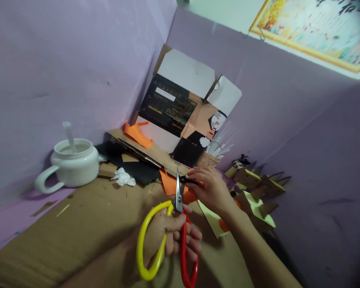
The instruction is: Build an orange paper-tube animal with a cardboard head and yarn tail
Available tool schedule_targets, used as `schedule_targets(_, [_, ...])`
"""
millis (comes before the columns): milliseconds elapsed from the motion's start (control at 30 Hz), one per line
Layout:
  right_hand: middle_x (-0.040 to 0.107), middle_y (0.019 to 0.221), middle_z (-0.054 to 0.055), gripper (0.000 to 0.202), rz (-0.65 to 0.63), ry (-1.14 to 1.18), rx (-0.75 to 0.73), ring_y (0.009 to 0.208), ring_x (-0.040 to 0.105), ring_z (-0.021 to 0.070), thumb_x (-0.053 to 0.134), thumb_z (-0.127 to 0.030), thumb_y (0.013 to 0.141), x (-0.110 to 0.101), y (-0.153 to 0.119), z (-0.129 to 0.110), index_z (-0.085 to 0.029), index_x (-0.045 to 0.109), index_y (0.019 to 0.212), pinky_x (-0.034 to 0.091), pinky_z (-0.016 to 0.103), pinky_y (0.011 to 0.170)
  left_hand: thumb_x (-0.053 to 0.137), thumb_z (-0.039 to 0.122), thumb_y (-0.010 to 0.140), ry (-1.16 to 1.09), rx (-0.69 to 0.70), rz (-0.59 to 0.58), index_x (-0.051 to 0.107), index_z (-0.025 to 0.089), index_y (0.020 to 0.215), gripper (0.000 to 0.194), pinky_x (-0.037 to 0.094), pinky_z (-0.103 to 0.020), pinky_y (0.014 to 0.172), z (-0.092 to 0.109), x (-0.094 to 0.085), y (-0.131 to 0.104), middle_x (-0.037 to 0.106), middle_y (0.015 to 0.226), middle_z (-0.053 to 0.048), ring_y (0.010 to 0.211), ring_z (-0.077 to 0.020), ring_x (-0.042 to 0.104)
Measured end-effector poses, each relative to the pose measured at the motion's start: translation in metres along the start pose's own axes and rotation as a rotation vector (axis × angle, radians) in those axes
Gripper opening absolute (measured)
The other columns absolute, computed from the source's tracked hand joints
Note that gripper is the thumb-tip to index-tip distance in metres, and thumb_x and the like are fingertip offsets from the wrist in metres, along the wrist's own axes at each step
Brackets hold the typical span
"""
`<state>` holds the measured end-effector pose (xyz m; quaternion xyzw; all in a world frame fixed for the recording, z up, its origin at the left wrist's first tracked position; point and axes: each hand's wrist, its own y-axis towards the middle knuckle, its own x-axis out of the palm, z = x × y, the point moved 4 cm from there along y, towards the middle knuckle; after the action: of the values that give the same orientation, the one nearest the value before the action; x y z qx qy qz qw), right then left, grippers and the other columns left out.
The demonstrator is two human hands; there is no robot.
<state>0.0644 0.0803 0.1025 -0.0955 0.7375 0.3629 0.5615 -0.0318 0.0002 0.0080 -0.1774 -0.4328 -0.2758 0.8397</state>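
My left hand (175, 232) is palm up with its fingers through the loops of a pair of scissors (179, 199), which have one yellow and one red handle. The blades stand apart and point away from me. Just beyond them, my right hand (211, 188) is closed, palm down, on a small black piece (188, 181) that reaches to the blades. I cannot tell whether the blades touch it. Orange paper (169, 185) lies beneath, and something orange (190, 197) shows under the right hand. The tips of the right fingers are partly hidden.
A white mug (76, 166) with a stick in it and a crumpled tissue (123, 177) are at left. Behind them are black paper (138, 170) and an opened cardboard box (168, 106) against the wall. Yellow paper (211, 218) and several cardboard pieces (258, 208) lie at right.
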Motion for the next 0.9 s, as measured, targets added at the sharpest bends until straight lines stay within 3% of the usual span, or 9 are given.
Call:
schedule_targets(167, [0.071, 0.091, 0.004, 0.013, 0.03, 0.129, 0.004, 0.09, 0.06, 0.0207, 0.059, -0.014, 0.076, 0.002, -0.005, 0.003, -0.022, 0.069, 0.079, 0.042, 0.037, 0.084, 0.052, 0.026, 0.08, -0.046, 0.017, -0.003, 0.044, 0.014, 0.103, 0.027, 0.048, -0.037, 0.064, 0.002, 0.001, 0.0, 0.066, 0.076, -0.011, 0.066, -0.0217, 0.065])
schedule_targets(333, [0.072, 0.091, 0.003, 0.019, 0.01, 0.171, -0.031, 0.094, 0.061, 0.0219, 0.057, -0.012, 0.076, 0.006, -0.007, 0.009, -0.024, 0.07, 0.081, 0.04, 0.041, 0.088, 0.056, 0.029, 0.076, -0.074, 0.058, 0.071, 0.046, 0.013, 0.1, 0.03, 0.048, -0.036, 0.062, 0.007, 0.004, 0.0, 0.066, 0.071, -0.011, 0.062, -0.0218, 0.065])
schedule_targets(600, [0.073, 0.087, 0.002, 0.021, -0.031, 0.143, -0.06, 0.101, 0.058, 0.0232, 0.058, -0.009, 0.076, 0.008, -0.008, 0.007, -0.024, 0.071, 0.082, 0.033, 0.047, 0.095, 0.033, 0.018, 0.089, 0.021, 0.017, 0.196, 0.038, 0.011, 0.111, 0.024, 0.049, -0.037, 0.066, 0.017, 0.016, -0.001, 0.064, 0.065, -0.008, 0.061, -0.0197, 0.065])
schedule_targets(900, [0.073, 0.084, 0.001, 0.02, -0.042, 0.082, -0.103, 0.098, 0.058, 0.022, 0.059, -0.01, 0.076, 0.008, -0.008, 0.006, -0.026, 0.07, 0.079, 0.019, 0.052, 0.101, 0.053, 0.03, 0.084, 0.072, 0.027, 0.15, 0.039, 0.014, 0.12, 0.042, 0.05, -0.034, 0.065, 0.015, 0.016, 0.002, 0.065, 0.069, -0.006, 0.064, -0.0196, 0.066])
